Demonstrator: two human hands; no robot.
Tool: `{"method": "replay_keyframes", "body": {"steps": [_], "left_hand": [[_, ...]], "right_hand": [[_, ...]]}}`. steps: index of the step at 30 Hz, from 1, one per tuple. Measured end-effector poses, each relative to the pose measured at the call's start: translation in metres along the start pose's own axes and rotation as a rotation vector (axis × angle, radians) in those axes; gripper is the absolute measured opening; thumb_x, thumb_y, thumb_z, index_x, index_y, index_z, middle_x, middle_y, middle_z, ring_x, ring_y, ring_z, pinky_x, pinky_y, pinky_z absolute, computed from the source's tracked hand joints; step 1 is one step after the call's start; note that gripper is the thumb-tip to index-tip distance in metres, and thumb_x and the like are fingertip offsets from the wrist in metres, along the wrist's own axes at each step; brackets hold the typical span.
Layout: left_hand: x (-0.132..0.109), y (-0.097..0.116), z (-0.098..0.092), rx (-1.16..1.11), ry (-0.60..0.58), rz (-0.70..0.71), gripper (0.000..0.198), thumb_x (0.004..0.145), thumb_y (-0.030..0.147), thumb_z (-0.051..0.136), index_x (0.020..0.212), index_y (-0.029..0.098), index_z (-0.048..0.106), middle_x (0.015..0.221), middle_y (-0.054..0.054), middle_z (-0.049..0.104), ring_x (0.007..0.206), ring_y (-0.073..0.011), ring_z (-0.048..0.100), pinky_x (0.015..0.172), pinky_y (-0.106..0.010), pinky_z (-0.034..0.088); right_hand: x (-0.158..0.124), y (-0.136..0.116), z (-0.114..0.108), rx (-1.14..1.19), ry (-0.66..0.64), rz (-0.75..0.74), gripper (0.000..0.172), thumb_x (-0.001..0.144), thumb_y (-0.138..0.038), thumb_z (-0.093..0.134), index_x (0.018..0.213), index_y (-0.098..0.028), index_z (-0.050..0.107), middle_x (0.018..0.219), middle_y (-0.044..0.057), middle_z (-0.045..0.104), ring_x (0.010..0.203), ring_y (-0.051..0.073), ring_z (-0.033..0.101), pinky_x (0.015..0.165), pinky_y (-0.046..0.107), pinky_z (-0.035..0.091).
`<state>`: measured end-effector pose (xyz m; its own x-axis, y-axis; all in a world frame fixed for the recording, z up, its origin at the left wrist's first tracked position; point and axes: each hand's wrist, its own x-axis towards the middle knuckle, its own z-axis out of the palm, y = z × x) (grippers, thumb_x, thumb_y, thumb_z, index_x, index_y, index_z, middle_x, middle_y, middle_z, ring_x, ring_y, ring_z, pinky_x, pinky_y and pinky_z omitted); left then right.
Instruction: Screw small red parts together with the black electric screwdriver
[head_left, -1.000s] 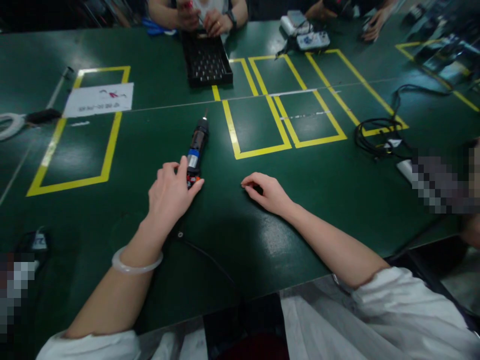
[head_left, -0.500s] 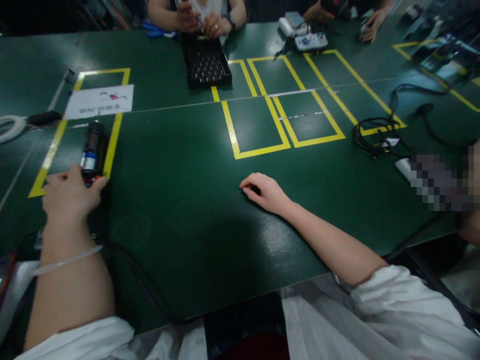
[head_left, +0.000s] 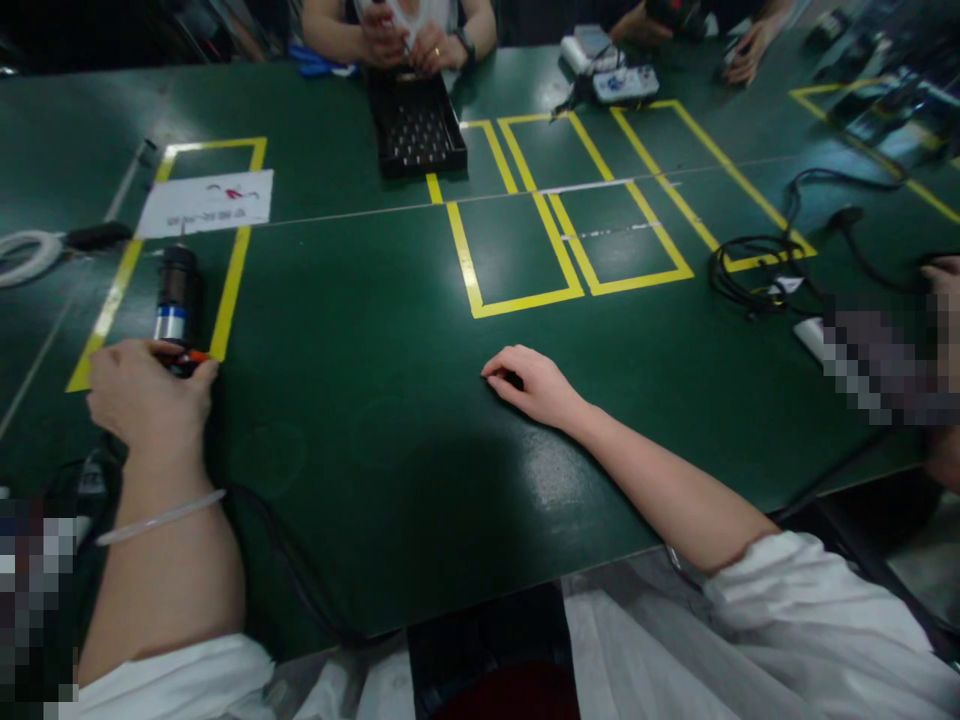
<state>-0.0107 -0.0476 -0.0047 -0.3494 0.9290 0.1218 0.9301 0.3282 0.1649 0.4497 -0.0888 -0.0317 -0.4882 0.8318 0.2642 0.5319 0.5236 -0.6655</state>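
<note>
At the left, my left hand (head_left: 150,395) is closed round the rear part of a black electric drill (head_left: 175,290). The drill has a silver and blue band, an orange part near my thumb and a thin bit pointing away from me. My palm and fingers hide its grip. It lies over a yellow-taped rectangle (head_left: 230,285), just short of a white printed card (head_left: 206,205). My right hand (head_left: 532,385) rests on the green table (head_left: 360,330), its fingers curled to the thumb, with nothing visible in them.
A black cable (head_left: 277,545) runs beside my left forearm. Across the table, a person's hands work over a black tray (head_left: 420,135) of small upright pieces. A coiled cord (head_left: 739,270) lies at the right. A white cable coil (head_left: 30,255) is at the far left.
My left hand's fingers have curled in more tightly round the drill, and the drill has tilted slightly to the left. My right hand has stayed put.
</note>
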Motion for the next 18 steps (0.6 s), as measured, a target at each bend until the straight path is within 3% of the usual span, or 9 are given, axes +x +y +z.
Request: {"method": "replay_keyframes", "body": {"steps": [2,4,7,9,12,15,18], "left_hand": [[0.0,0.001,0.002,0.049,0.127,-0.135,0.048,0.078,0.053,0.059,0.108,0.016,0.062,0.089,-0.003,0.033,0.091,-0.0242,0.041,0.09,-0.054,0.045],[-0.001,0.005,0.003,0.044,0.198,-0.159,0.04,0.08,0.045,0.057,0.106,0.015,0.065,0.093,-0.005,0.045,0.092,-0.0247,0.046,0.09,-0.051,0.047],[-0.006,0.023,0.001,-0.04,0.325,-0.048,0.041,0.086,0.036,0.053,0.117,0.012,0.064,0.115,-0.012,0.058,0.106,-0.03,0.052,0.098,-0.052,0.043],[-0.016,0.049,-0.003,-0.157,0.346,0.093,0.043,0.09,0.035,0.051,0.124,0.011,0.061,0.121,-0.014,0.062,0.11,-0.0284,0.055,0.103,-0.049,0.041],[-0.042,0.107,-0.011,-0.433,0.118,0.356,0.041,0.095,0.038,0.05,0.126,0.012,0.061,0.113,-0.009,0.068,0.1,-0.0202,0.062,0.096,-0.035,0.047],[-0.074,0.167,-0.015,-0.69,-0.293,0.551,0.042,0.096,0.039,0.05,0.128,0.015,0.062,0.1,-0.007,0.07,0.091,-0.0173,0.065,0.087,-0.029,0.05],[-0.099,0.206,-0.01,-0.872,-0.672,0.656,0.052,0.096,0.038,0.051,0.144,0.017,0.049,0.09,-0.004,0.067,0.081,-0.0162,0.065,0.079,-0.029,0.051]], "right_hand": [[0.0,0.0,0.0,0.001,0.001,0.001,0.01,0.094,-0.019,0.055,0.097,-0.018,0.065,0.088,0.005,0.067,0.085,0.02,0.059,0.08,0.032,0.044],[0.001,-0.001,0.0,0.004,0.002,0.002,0.01,0.094,-0.019,0.055,0.096,-0.018,0.065,0.089,0.005,0.067,0.086,0.02,0.059,0.081,0.032,0.044],[0.001,-0.002,0.0,0.012,-0.005,0.009,0.01,0.093,-0.019,0.056,0.096,-0.018,0.065,0.089,0.005,0.067,0.085,0.019,0.059,0.081,0.032,0.044],[0.002,-0.002,0.0,0.02,-0.007,0.015,0.01,0.093,-0.019,0.056,0.096,-0.018,0.065,0.09,0.005,0.068,0.085,0.019,0.06,0.081,0.032,0.044],[0.002,-0.001,0.0,0.051,0.001,0.026,0.01,0.093,-0.019,0.056,0.095,-0.018,0.066,0.091,0.005,0.069,0.086,0.019,0.061,0.082,0.033,0.045],[0.001,-0.001,-0.001,0.186,0.018,0.056,0.01,0.092,-0.02,0.056,0.097,-0.018,0.065,0.09,0.004,0.069,0.084,0.017,0.062,0.08,0.032,0.048],[0.0,-0.002,0.001,0.434,0.013,0.07,0.018,0.091,-0.025,0.06,0.107,-0.019,0.061,0.087,0.001,0.068,0.078,0.014,0.063,0.077,0.03,0.05]]}}
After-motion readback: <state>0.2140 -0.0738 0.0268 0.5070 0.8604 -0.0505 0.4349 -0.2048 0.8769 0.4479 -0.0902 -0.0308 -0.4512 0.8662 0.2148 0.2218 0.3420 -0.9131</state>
